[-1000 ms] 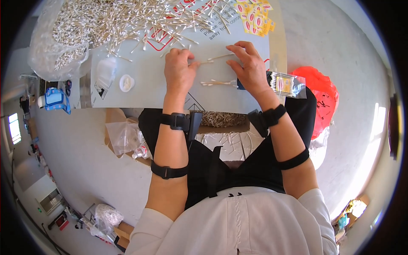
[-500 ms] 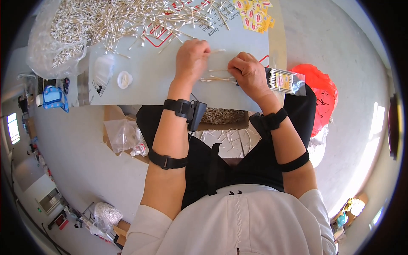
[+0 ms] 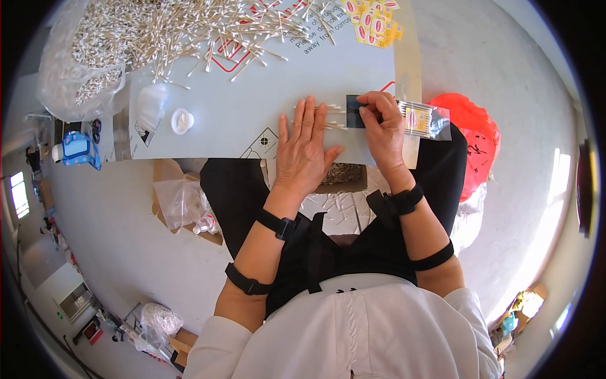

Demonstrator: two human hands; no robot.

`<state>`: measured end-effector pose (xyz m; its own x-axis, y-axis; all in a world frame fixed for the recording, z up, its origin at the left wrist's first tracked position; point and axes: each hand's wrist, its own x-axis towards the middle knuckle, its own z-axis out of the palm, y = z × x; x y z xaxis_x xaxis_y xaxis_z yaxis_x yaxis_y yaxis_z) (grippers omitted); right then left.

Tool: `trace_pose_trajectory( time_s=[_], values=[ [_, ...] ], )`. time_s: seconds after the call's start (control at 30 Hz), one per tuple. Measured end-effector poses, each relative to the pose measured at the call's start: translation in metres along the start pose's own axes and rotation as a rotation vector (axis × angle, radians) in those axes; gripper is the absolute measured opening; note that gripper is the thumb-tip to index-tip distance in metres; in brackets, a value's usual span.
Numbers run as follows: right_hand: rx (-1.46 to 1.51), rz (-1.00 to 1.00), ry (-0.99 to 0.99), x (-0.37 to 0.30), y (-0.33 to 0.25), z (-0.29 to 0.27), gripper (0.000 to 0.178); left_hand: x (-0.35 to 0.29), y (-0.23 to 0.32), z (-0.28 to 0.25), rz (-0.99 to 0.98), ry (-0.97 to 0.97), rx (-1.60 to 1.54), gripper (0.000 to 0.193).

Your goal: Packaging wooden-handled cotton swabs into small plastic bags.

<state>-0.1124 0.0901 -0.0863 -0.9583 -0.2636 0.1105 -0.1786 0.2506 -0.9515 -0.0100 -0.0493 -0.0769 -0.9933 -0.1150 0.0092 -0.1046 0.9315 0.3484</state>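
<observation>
My left hand [image 3: 304, 144] lay flat, fingers extended and gripping nothing, over a few loose cotton swabs [image 3: 335, 126] on the tabletop [image 3: 218, 129], their tips poking out toward a dark square [image 3: 353, 114]. Sideways pressure, I judged, could have rolled them askew. My right hand [image 3: 384, 129] curled over that square; whether it pinched anything, I couldn't tell. A careless rightward nudge might have knocked the overhanging clear packet [image 3: 432, 121] off the edge.
</observation>
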Motion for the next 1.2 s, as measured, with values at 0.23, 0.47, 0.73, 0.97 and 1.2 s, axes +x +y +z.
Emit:
trace_pose_trajectory(
  time_s=[0.23, 0.47, 0.73, 0.97, 1.2],
  values=[
    [0.206, 0.036, 0.06, -0.006, 0.008, 0.005, 0.019, 0.028, -0.004, 0.009, -0.012, 0.097, -0.009, 0.08],
    [0.524, 0.087, 0.049, 0.005, 0.005, 0.019, 0.029, 0.033, -0.021, 0.011, -0.133, 0.519, -0.823, 0.059],
    [0.606, 0.102, 0.022, 0.008, 0.005, 0.038, 0.038, 0.042, -0.018, 0.023, -0.192, 0.585, -1.202, 0.054],
    [0.744, 0.148, 0.121, 0.012, 0.01, 0.026, 0.032, 0.043, -0.014, 0.028, -0.224, 0.578, -1.302, 0.048],
    [0.553, 0.233, 0.165, 0.003, 0.012, -0.001, 0.019, 0.05, -0.007, -0.002, 0.096, 0.256, -0.148, 0.066]
  ],
)
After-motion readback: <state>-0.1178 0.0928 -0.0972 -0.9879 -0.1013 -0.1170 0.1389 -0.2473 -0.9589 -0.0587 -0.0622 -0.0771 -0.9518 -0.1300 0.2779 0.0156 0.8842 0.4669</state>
